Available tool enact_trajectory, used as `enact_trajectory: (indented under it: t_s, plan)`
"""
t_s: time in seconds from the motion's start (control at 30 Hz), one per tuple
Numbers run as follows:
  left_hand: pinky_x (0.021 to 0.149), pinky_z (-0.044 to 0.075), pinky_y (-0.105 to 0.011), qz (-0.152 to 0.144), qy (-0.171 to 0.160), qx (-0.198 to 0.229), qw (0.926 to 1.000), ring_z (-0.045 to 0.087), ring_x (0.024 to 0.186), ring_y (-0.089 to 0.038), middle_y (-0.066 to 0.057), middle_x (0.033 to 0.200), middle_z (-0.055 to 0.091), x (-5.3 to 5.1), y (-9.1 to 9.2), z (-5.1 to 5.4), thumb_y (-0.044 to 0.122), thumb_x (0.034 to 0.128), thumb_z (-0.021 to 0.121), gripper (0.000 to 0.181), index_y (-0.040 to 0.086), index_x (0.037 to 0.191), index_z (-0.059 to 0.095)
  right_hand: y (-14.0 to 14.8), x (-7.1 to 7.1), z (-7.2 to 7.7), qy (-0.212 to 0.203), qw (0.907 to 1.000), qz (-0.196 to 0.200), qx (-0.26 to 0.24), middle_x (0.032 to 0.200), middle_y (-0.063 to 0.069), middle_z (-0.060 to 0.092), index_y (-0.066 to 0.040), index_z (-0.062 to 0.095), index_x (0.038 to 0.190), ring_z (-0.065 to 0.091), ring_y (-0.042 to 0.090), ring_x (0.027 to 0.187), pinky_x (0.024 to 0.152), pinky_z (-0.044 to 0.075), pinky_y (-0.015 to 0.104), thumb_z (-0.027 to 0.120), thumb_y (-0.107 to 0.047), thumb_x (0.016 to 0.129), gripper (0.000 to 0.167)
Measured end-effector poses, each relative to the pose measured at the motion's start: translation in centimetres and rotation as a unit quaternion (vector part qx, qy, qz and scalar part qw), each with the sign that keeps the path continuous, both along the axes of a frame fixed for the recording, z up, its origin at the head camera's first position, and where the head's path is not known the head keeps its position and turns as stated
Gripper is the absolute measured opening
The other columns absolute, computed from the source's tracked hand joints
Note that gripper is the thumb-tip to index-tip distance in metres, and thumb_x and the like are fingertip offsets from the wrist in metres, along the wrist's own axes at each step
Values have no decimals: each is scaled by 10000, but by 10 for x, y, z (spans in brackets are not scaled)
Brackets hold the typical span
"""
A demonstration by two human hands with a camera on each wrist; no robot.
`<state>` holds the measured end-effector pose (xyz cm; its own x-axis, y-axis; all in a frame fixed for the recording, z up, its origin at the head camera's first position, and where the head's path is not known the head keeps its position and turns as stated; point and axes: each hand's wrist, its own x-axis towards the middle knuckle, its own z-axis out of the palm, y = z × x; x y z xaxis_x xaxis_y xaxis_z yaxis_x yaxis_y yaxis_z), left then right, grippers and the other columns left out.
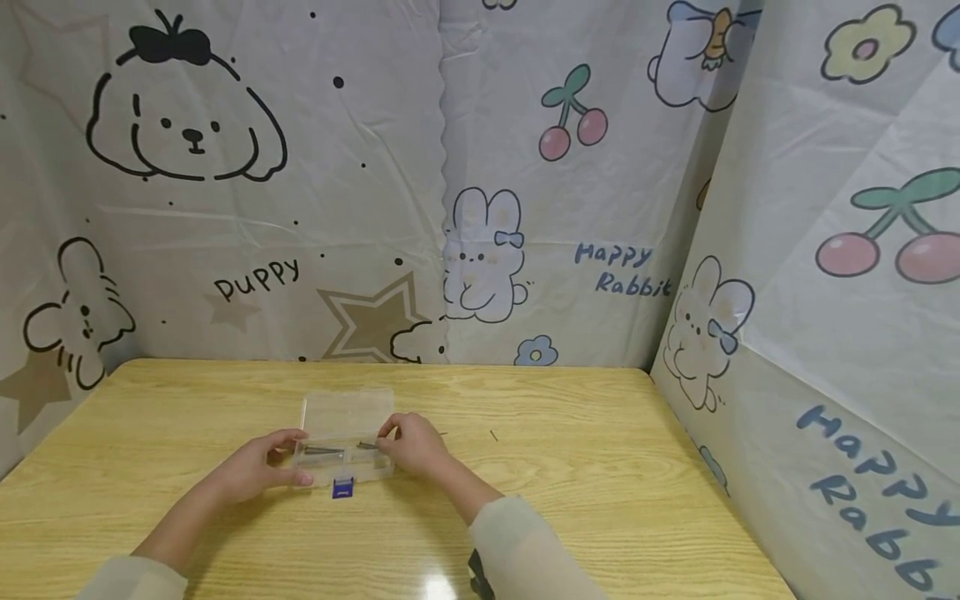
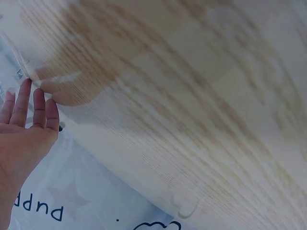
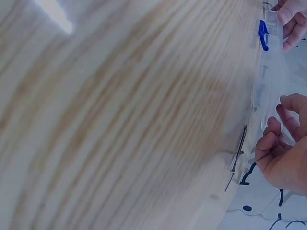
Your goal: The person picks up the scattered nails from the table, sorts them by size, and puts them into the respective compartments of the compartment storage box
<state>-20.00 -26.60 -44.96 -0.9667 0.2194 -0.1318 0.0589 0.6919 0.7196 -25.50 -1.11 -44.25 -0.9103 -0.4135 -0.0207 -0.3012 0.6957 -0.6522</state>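
Note:
A clear plastic box (image 1: 322, 475) lies on the table with its lid (image 1: 347, 412) raised at the back and a blue latch (image 1: 342, 487) in front. My left hand (image 1: 251, 471) grips the box's left end, thumb at the front corner and fingers behind. Long thin metal pieces, like nails (image 1: 322, 451), lie in the left compartment. Over the right compartment, my right hand (image 1: 416, 446) has its fingers bent, tips beside more thin metal pieces (image 1: 366, 445). Whether it pinches one is unclear. In the right wrist view the right hand (image 3: 285, 143) is beside the box (image 3: 266, 86).
Right of the box, a thin nail-like piece (image 1: 493, 435) lies on the wood-grain table (image 1: 600, 467), and another (image 1: 443, 433) lies near the right hand. A printed cloth (image 1: 360, 208) hangs behind and along the right. Something dark (image 1: 478, 575) shows beside the right sleeve.

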Motion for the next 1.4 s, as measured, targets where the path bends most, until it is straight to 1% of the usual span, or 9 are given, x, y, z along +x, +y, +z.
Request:
enact_trajectory:
  t_s: [0.1,0.3,0.5,0.67,0.9,1.17,1.4]
  plan:
    - [919,434,-549,19,-46,-1,10000,484,1143,-461,-283,1286,493,0,0,0,397,770,745,793,0,1366,406,4,0,3,23,10000,8,20,723,-34,510,-127,669,964,432,81,565,473,358,207,608,-249,908,148]
    - [915,437,-548,36,-69,-30,10000,489,1139,-454,-283,1289,493,0,1,2,398,777,739,787,2,1368,403,17,-3,6,216,9997,50,97,765,-21,512,-113,671,954,441,84,599,497,356,204,615,-241,905,148]
    - [907,444,-546,25,18,-101,9999,507,1123,-447,-297,1287,496,-1,1,0,405,772,741,786,2,1361,413,36,-7,2,194,9997,-6,136,784,-16,523,-110,666,948,448,84,589,495,366,205,609,-230,908,139]
    - [914,430,-568,74,-18,-132,9999,496,1135,-462,-297,1295,491,-2,1,-1,432,762,740,810,10,1368,408,51,-9,-1,186,9996,-119,167,792,-13,526,-116,668,945,449,94,592,506,372,218,617,-214,899,119]
    - [908,432,-572,28,-15,-87,10000,491,1137,-469,-304,1300,483,-1,0,-2,424,770,736,807,10,1374,398,70,-11,-9,185,9994,-224,208,713,-27,556,-107,673,920,441,87,575,511,361,212,630,-176,882,89]
    - [902,438,-568,-43,34,-63,10000,481,1141,-484,-308,1299,479,0,-1,-2,412,774,735,792,10,1370,402,77,-13,-16,201,9993,-247,207,814,-9,591,-120,674,899,470,87,641,564,383,220,641,-175,876,68]
    - [897,443,-557,-33,41,-103,9999,495,1130,-459,-302,1297,486,0,-1,-2,415,773,736,791,12,1369,406,74,-12,-17,136,9994,-255,171,790,-27,599,-135,680,905,463,80,633,563,374,217,643,-184,879,66]
